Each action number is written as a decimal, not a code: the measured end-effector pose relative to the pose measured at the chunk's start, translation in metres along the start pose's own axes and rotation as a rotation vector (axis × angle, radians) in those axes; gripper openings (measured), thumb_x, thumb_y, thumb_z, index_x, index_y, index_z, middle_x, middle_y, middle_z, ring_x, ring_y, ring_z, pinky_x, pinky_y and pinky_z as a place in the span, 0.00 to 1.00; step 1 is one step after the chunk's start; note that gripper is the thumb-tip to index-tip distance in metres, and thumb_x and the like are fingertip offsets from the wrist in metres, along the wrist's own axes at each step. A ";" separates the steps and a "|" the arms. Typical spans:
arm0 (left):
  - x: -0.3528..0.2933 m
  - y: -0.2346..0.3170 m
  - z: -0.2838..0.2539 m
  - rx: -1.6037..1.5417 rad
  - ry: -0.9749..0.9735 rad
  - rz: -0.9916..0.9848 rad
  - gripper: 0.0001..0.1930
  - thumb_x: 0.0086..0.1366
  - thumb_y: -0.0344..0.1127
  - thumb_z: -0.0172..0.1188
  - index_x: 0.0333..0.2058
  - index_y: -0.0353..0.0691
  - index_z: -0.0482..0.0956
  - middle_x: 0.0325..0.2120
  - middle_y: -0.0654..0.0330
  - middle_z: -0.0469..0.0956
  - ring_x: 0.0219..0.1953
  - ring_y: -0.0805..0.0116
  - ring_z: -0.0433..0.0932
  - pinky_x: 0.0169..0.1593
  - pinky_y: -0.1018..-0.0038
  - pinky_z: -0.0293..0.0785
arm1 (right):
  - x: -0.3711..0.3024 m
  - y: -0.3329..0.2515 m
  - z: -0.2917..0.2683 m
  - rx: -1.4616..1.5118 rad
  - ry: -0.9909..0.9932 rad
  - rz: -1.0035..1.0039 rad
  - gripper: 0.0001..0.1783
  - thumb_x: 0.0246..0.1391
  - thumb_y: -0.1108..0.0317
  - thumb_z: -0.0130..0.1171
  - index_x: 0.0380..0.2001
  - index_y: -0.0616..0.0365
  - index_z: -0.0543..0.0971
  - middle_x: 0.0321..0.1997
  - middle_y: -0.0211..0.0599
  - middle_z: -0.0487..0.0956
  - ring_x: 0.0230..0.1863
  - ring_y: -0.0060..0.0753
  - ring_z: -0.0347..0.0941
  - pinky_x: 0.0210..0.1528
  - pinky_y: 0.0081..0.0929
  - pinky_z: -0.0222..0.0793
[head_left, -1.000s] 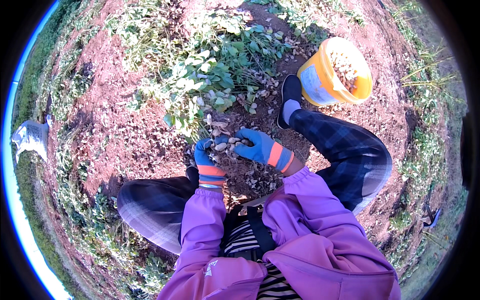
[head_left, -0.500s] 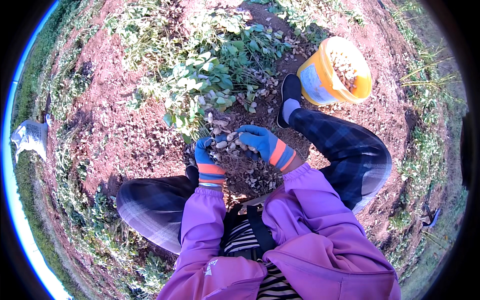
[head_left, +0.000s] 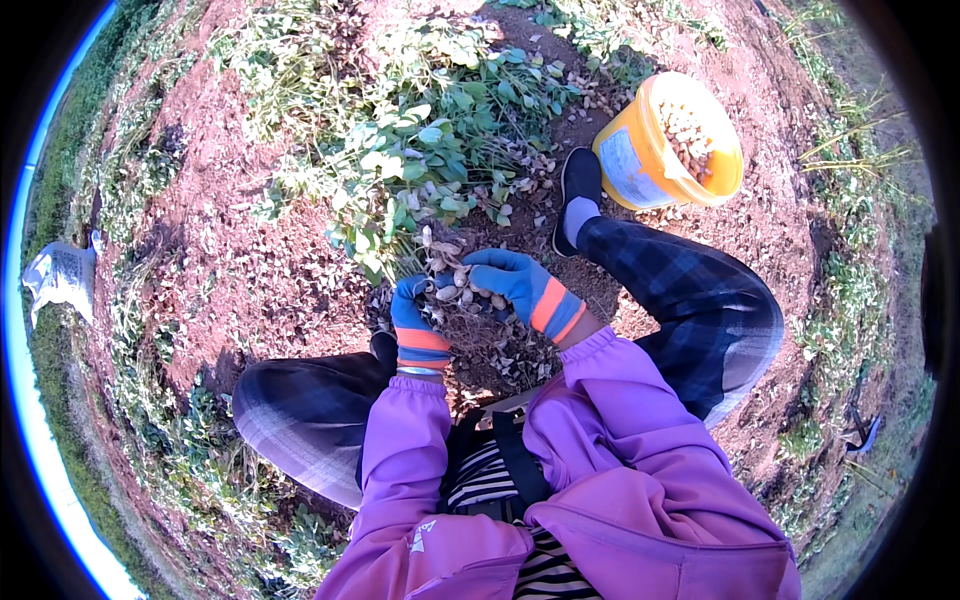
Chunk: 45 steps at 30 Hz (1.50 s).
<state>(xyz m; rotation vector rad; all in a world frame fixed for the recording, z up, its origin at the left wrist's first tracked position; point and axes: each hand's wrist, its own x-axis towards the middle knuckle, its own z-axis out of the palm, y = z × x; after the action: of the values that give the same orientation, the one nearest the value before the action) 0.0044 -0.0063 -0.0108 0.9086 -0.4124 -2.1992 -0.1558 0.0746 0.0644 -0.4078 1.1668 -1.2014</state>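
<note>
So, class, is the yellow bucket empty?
No, tan peanuts lie inside the bucket, showing through its open top.

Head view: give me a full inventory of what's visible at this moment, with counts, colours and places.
Pod cluster: several pods, pale tan, between the hands
Leafy plants: many, green, ahead of the hands and along both sides
Bucket: one, yellow with a pale label, upper right
Pods in the bucket: many, light tan
Soil: reddish brown, all around
White bag-like item: one, far left
Blue item: one, kind unclear, lower right
Shoe: one plainly seen, dark, below the bucket
Trousers: one pair, dark plaid, bent legs
Jacket: one, purple, bottom
Left hand: one, blue glove, orange-banded cuff, left of the cluster
Right hand: one, matching glove, right of the cluster
</note>
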 end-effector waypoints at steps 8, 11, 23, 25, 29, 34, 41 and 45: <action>-0.005 0.003 0.013 -0.118 0.000 -0.055 0.13 0.50 0.35 0.47 0.32 0.34 0.73 0.25 0.55 0.75 0.28 0.63 0.74 0.36 0.70 0.73 | -0.008 -0.006 0.013 0.182 0.078 0.003 0.15 0.45 0.66 0.60 0.38 0.58 0.75 0.22 0.26 0.74 0.19 0.14 0.64 0.17 0.14 0.53; -0.007 0.001 0.017 -0.047 0.005 0.046 0.09 0.53 0.31 0.46 0.31 0.36 0.73 0.26 0.56 0.76 0.28 0.66 0.74 0.37 0.72 0.72 | 0.002 0.008 0.004 0.182 0.105 -0.026 0.12 0.45 0.69 0.60 0.36 0.56 0.76 0.22 0.27 0.74 0.18 0.15 0.64 0.17 0.15 0.55; -0.020 0.002 0.046 -0.041 0.022 -0.024 0.08 0.56 0.29 0.42 0.27 0.33 0.71 0.26 0.55 0.75 0.28 0.67 0.73 0.36 0.72 0.71 | 0.011 0.005 -0.010 0.276 0.336 -0.071 0.10 0.41 0.70 0.63 0.31 0.55 0.77 0.22 0.28 0.74 0.13 0.16 0.62 0.12 0.16 0.53; -0.023 -0.001 0.045 0.051 0.025 0.085 0.09 0.55 0.30 0.43 0.27 0.32 0.71 0.25 0.54 0.75 0.28 0.66 0.73 0.36 0.71 0.71 | 0.007 -0.001 -0.010 0.194 0.305 -0.040 0.10 0.40 0.70 0.63 0.31 0.56 0.77 0.23 0.28 0.75 0.16 0.18 0.65 0.16 0.18 0.58; -0.022 0.007 0.046 -0.194 -0.221 -0.129 0.10 0.52 0.32 0.43 0.27 0.31 0.71 0.24 0.52 0.75 0.27 0.64 0.73 0.37 0.69 0.72 | 0.009 0.000 -0.016 -0.401 0.348 -0.401 0.12 0.39 0.70 0.63 0.32 0.59 0.77 0.26 0.29 0.77 0.24 0.23 0.71 0.27 0.22 0.67; -0.007 0.011 0.018 -0.208 0.014 0.003 0.09 0.50 0.35 0.46 0.24 0.35 0.71 0.22 0.56 0.73 0.25 0.63 0.71 0.34 0.68 0.71 | -0.002 -0.052 -0.079 -0.548 0.612 -0.405 0.13 0.42 0.67 0.62 0.34 0.58 0.76 0.26 0.31 0.77 0.24 0.20 0.69 0.27 0.20 0.65; -0.022 0.026 0.045 -0.237 0.034 -0.045 0.08 0.51 0.38 0.46 0.20 0.41 0.67 0.17 0.64 0.67 0.21 0.65 0.67 0.31 0.70 0.68 | -0.048 -0.211 -0.175 -1.124 1.174 -0.616 0.16 0.47 0.60 0.56 0.39 0.55 0.76 0.34 0.42 0.78 0.32 0.33 0.75 0.36 0.25 0.68; -0.026 0.026 0.056 -0.249 -0.142 -0.130 0.10 0.51 0.41 0.46 0.21 0.41 0.66 0.15 0.66 0.64 0.25 0.64 0.63 0.29 0.68 0.64 | -0.074 -0.243 -0.205 -1.582 1.344 -0.196 0.33 0.45 0.53 0.58 0.55 0.43 0.61 0.50 0.48 0.68 0.49 0.50 0.66 0.51 0.37 0.62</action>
<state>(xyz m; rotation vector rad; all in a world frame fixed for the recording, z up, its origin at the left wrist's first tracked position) -0.0095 -0.0041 0.0545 0.6635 -0.1426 -2.3779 -0.4480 0.1114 0.2048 -0.8998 3.2452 -0.2816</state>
